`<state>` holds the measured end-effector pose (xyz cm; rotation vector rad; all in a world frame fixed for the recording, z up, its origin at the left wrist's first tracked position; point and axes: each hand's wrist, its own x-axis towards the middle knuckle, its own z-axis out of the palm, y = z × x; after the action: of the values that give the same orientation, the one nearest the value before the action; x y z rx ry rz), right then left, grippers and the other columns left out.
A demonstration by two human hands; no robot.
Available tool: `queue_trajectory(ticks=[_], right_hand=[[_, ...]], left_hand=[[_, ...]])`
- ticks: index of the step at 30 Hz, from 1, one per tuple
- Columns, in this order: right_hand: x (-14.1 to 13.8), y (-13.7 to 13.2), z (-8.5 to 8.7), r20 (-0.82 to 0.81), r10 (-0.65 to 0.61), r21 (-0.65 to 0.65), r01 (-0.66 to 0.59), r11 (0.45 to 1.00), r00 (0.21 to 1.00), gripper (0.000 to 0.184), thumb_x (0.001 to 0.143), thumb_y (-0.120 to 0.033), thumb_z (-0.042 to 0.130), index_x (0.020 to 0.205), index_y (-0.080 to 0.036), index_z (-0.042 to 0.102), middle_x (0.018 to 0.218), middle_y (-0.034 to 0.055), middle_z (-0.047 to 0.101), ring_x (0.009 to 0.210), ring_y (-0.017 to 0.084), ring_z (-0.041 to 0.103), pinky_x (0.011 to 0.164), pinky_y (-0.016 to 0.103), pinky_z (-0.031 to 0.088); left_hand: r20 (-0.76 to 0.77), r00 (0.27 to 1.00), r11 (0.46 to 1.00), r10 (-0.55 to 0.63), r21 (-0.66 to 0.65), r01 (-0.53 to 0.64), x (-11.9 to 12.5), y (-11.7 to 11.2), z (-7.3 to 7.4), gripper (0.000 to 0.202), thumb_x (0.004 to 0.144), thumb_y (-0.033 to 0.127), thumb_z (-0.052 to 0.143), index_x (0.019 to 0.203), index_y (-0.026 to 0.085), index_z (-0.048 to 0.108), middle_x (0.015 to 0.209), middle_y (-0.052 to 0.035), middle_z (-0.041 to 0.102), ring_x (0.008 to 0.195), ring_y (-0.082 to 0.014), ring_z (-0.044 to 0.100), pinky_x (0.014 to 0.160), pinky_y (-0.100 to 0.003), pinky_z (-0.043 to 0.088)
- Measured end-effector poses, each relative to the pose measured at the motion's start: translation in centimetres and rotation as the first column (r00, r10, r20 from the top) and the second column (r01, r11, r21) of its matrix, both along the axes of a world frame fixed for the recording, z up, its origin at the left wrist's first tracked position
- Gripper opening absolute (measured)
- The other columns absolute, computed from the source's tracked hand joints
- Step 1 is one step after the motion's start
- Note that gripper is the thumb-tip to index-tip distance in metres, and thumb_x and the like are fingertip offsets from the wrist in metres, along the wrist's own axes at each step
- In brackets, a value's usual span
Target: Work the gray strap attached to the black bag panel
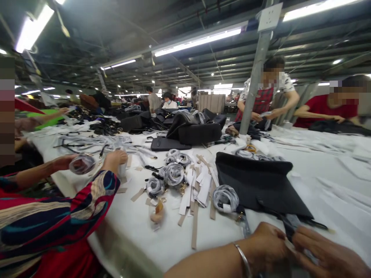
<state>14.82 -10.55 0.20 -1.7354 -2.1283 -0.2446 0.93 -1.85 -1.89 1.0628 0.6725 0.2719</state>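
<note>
My left hand, with a silver bangle at the wrist, is closed at the lower right. Beside it my right hand is closed too, its fingers curled inward. Between them runs a narrow pale strip, pinched by both hands. A dark strap partly in clear plastic rises just behind the fingers; its lower part is hidden. Beyond the hands lies a flat black bag. Left of that bag sits a plastic-wrapped coiled strap with a gold clasp.
Paper strips and more wrapped strap coils lie mid-table. Black bags are piled behind. At left, a co-worker's striped sleeve reaches over the white table, a wrapped coil in hand. A grey post stands near other workers.
</note>
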Motion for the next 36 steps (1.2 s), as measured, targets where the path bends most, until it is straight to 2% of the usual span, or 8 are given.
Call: queue_trajectory(ticks=[5,9,12,16,20,26,30,36], right_hand=[[-3.0,-0.6,2.7,0.120,-0.004,-0.203,0.028,0.979,0.993,0.016,0.090,-0.024,0.047,0.075,-0.023,0.053,0.075,0.0041,0.056,0.065,0.018,0.054,0.057,0.031,0.034],[-4.2,-0.3,3.9,-0.095,-0.272,-0.324,0.229,0.918,0.958,0.004,0.080,-0.016,0.052,0.079,-0.019,0.054,0.076,0.0016,0.060,0.068,0.016,0.055,0.061,0.027,0.035],[-4.2,0.0,4.3,-0.280,-0.396,-0.387,0.274,0.880,0.875,0.017,0.072,-0.012,0.057,0.088,-0.019,0.059,0.078,-0.0001,0.064,0.069,0.015,0.057,0.060,0.024,0.036],[-3.9,0.1,4.9,-0.327,-0.427,-0.429,0.270,0.862,0.843,0.027,0.066,-0.005,0.054,0.088,-0.018,0.061,0.070,-0.0032,0.063,0.063,0.012,0.057,0.054,0.020,0.035],[-3.9,0.1,5.5,-0.298,-0.448,-0.460,0.284,0.841,0.843,0.034,0.058,0.001,0.052,0.085,-0.017,0.061,0.062,-0.0053,0.061,0.057,0.010,0.055,0.052,0.019,0.033],[-5.1,0.2,5.6,-0.153,-0.482,-0.405,0.391,0.827,0.862,0.016,0.066,-0.015,0.061,0.082,-0.017,0.061,0.070,0.0007,0.062,0.065,0.016,0.054,0.056,0.025,0.028],[-5.6,0.2,5.2,-0.068,-0.517,-0.384,0.455,0.803,0.853,0.012,0.070,-0.014,0.055,0.080,-0.016,0.062,0.076,0.0057,0.062,0.071,0.020,0.054,0.059,0.028,0.027],[-5.2,0.0,5.5,-0.112,-0.496,-0.459,0.398,0.794,0.861,0.013,0.065,-0.011,0.056,0.072,-0.017,0.065,0.078,0.0036,0.064,0.072,0.017,0.055,0.059,0.024,0.031]], left_hand=[[0.143,0.990,1.000,0.011,-0.026,-0.008,-0.8,-0.8,1.6,0.026,0.044,0.016,0.072,0.052,0.015,0.047,0.051,0.0033,0.046,0.047,-0.0088,0.042,0.046,-0.021,0.029],[0.202,0.979,1.000,-0.025,-0.004,0.027,-1.1,-0.9,1.5,0.020,0.045,0.014,0.068,0.060,0.013,0.054,0.055,0.0031,0.050,0.047,-0.0071,0.041,0.046,-0.019,0.028],[0.237,0.971,0.999,-0.039,0.002,0.040,-1.3,-0.9,1.6,0.022,0.046,0.010,0.064,0.066,0.011,0.057,0.059,0.0025,0.053,0.050,-0.0067,0.042,0.047,-0.018,0.029],[0.174,0.982,0.996,-0.079,0.054,0.071,-1.7,-0.9,2.1,0.032,0.047,0.006,0.060,0.078,0.012,0.059,0.058,0.0047,0.051,0.047,-0.0061,0.040,0.045,-0.018,0.027],[0.168,0.979,0.992,-0.118,0.070,0.107,-1.9,-1.0,2.3,0.031,0.047,0.005,0.059,0.077,0.012,0.057,0.061,0.0027,0.055,0.051,-0.0080,0.046,0.049,-0.019,0.032],[0.166,0.986,0.997,-0.025,0.069,0.014,-1.4,-1.2,1.7,0.031,0.048,0.009,0.066,0.078,0.011,0.059,0.058,0.0034,0.052,0.051,-0.0072,0.042,0.048,-0.018,0.027],[0.143,0.989,0.991,0.029,0.123,-0.047,-1.1,-1.3,1.3,0.029,0.050,0.011,0.071,0.078,0.011,0.060,0.054,0.0058,0.048,0.049,-0.0062,0.037,0.047,-0.018,0.024],[0.170,0.985,0.969,-0.031,0.248,-0.013,-0.9,-1.3,0.5,0.021,0.051,0.005,0.062,0.071,0.010,0.059,0.055,0.0056,0.046,0.051,-0.0062,0.036,0.047,-0.018,0.022]])
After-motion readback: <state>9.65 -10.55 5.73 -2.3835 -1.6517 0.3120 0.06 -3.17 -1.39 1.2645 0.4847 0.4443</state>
